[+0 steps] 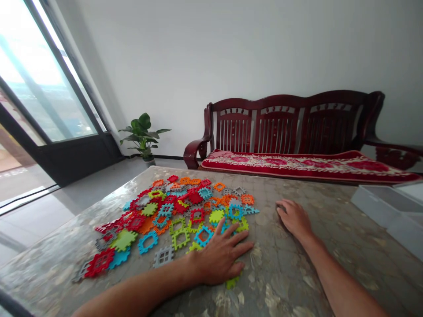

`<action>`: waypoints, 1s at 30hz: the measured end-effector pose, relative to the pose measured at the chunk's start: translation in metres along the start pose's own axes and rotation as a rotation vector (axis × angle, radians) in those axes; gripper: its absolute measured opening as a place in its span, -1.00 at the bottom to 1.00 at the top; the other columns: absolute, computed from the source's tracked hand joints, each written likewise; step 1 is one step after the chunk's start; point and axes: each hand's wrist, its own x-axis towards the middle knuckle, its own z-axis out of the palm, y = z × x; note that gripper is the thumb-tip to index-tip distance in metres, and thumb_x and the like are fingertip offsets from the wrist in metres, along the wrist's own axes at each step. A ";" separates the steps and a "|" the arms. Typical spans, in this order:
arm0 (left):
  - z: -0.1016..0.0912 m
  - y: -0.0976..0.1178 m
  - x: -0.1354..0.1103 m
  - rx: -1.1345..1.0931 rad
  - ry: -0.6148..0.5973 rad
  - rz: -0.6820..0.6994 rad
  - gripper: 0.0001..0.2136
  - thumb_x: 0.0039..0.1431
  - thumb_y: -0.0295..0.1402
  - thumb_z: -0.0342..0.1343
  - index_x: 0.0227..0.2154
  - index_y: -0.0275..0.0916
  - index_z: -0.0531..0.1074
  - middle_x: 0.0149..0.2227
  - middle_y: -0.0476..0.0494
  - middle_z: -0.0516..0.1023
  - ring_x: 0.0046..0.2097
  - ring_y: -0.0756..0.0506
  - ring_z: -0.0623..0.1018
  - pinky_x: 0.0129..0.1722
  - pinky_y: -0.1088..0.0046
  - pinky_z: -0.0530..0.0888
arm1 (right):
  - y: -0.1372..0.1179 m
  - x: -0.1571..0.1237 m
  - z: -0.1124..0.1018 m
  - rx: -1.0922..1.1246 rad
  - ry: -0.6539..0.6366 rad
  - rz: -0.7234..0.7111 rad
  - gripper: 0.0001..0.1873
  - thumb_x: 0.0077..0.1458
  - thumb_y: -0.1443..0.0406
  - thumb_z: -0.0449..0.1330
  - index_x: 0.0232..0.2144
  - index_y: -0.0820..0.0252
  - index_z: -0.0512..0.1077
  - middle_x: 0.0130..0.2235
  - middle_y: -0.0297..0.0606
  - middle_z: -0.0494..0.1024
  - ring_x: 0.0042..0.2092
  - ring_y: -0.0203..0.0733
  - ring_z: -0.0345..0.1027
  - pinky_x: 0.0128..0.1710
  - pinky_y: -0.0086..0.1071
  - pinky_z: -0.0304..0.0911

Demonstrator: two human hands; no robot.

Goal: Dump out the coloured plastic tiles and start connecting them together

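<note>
My left hand (224, 252) lies palm down with its fingers spread, over the near right edge of a pile of flat plastic interlocking pieces (194, 196). A lime-green piece (232, 282) shows partly from under its thumb side, and a blue square frame piece (204, 236) lies beside its fingers. The pieces are red, orange, blue, green and grey, with toothed edges; some are solid, others frames or window shapes. To the right of the pile, my right hand (294, 216) rests on the table, fingers loosely bent and nothing visible in them. Its fingertips are partly hidden.
The pieces lie on a table with a marbled cover (274, 273). At its right edge stands a pale grey plastic bin (380, 215). Beyond are a dark red wooden bench (274, 127) with a patterned red cover, a potted plant (142, 136), and a glass door at left.
</note>
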 end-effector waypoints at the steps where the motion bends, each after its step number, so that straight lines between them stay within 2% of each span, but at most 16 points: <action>1: -0.002 -0.004 -0.006 0.000 -0.012 0.017 -0.49 0.34 -0.15 -0.08 0.32 -0.01 0.12 0.33 -0.09 0.26 0.35 -0.27 0.17 0.35 -0.06 -0.02 | -0.001 0.000 0.000 0.002 -0.005 0.001 -0.65 0.19 0.28 0.03 -0.09 0.09 0.55 0.07 -0.17 0.53 0.07 -0.02 0.37 0.08 -0.16 0.23; 4: -0.012 -0.017 -0.023 -0.007 -0.061 0.043 -0.50 0.34 -0.26 -0.06 0.32 0.01 0.11 0.35 -0.06 0.23 0.37 -0.23 0.16 0.36 -0.01 -0.04 | -0.003 0.000 -0.002 -0.005 -0.028 0.014 -0.64 0.19 0.28 0.03 -0.07 0.11 0.55 0.09 -0.16 0.51 0.08 0.01 0.36 0.08 -0.13 0.23; 9: -0.024 -0.040 -0.048 -0.003 -0.118 0.004 -0.52 0.32 -0.38 -0.07 0.28 0.00 0.17 0.33 -0.09 0.28 0.34 -0.16 0.23 0.37 -0.01 -0.09 | -0.005 0.000 -0.004 -0.012 -0.046 0.026 -0.63 0.19 0.28 0.03 -0.05 0.10 0.54 0.11 -0.15 0.50 0.09 0.02 0.36 0.08 -0.12 0.23; 12: -0.021 -0.053 -0.060 0.037 -0.078 -0.026 -0.53 0.32 -0.42 -0.08 0.26 -0.01 0.20 0.30 -0.12 0.31 0.31 -0.13 0.29 0.38 0.00 -0.12 | -0.004 0.000 -0.003 -0.011 -0.044 0.025 -0.63 0.19 0.28 0.03 -0.05 0.10 0.54 0.10 -0.16 0.51 0.09 0.01 0.36 0.08 -0.12 0.23; 17: -0.010 -0.068 -0.076 0.159 0.015 -0.163 -0.59 0.29 -0.42 -0.03 0.16 0.01 0.32 0.23 -0.11 0.41 0.26 -0.18 0.35 0.37 -0.12 -0.14 | -0.001 0.000 0.001 -0.017 -0.016 0.002 -0.63 0.19 0.27 0.02 -0.06 0.10 0.54 0.09 -0.16 0.52 0.07 0.00 0.37 0.07 -0.13 0.23; 21: -0.005 -0.070 -0.080 0.195 0.095 -0.296 -0.67 0.23 -0.45 0.01 0.02 -0.04 0.45 0.20 -0.13 0.44 0.23 -0.21 0.38 0.35 -0.13 -0.03 | 0.000 0.000 0.002 -0.027 -0.014 -0.004 -0.63 0.19 0.27 0.01 -0.06 0.09 0.54 0.09 -0.18 0.52 0.09 -0.02 0.36 0.09 -0.15 0.23; 23: -0.006 -0.067 -0.072 0.167 0.133 -0.337 -0.72 0.22 -0.45 0.00 -0.07 -0.06 0.49 0.20 -0.13 0.43 0.21 -0.20 0.40 0.34 -0.09 0.05 | 0.000 -0.001 0.003 -0.028 -0.021 -0.004 -0.63 0.19 0.27 0.01 -0.06 0.09 0.54 0.09 -0.17 0.51 0.09 -0.01 0.36 0.09 -0.15 0.23; 25: -0.009 -0.061 -0.052 0.134 0.172 -0.343 -0.73 0.24 -0.43 -0.01 -0.09 -0.06 0.50 0.23 -0.12 0.41 0.22 -0.20 0.39 0.33 -0.09 0.07 | -0.001 -0.001 0.003 -0.027 -0.023 -0.001 -0.62 0.19 0.27 0.01 -0.05 0.09 0.53 0.10 -0.16 0.51 0.09 0.00 0.36 0.09 -0.14 0.23; 27: -0.011 -0.053 -0.021 0.112 0.188 -0.308 -0.71 0.26 -0.37 -0.01 -0.02 -0.04 0.48 0.28 -0.13 0.34 0.29 -0.22 0.30 0.33 -0.09 0.05 | -0.001 -0.001 0.003 -0.031 -0.022 0.003 -0.62 0.20 0.26 0.01 -0.04 0.07 0.53 0.10 -0.17 0.51 0.09 0.01 0.36 0.09 -0.13 0.23; 30: -0.010 -0.038 0.040 0.099 0.194 -0.269 -0.62 0.27 -0.18 0.01 0.12 -0.03 0.39 0.34 -0.19 0.24 0.35 -0.31 0.17 0.32 -0.19 0.01 | -0.002 0.000 0.003 -0.042 -0.025 -0.002 -0.62 0.20 0.27 0.00 -0.04 0.07 0.53 0.10 -0.16 0.51 0.08 0.00 0.37 0.08 -0.13 0.23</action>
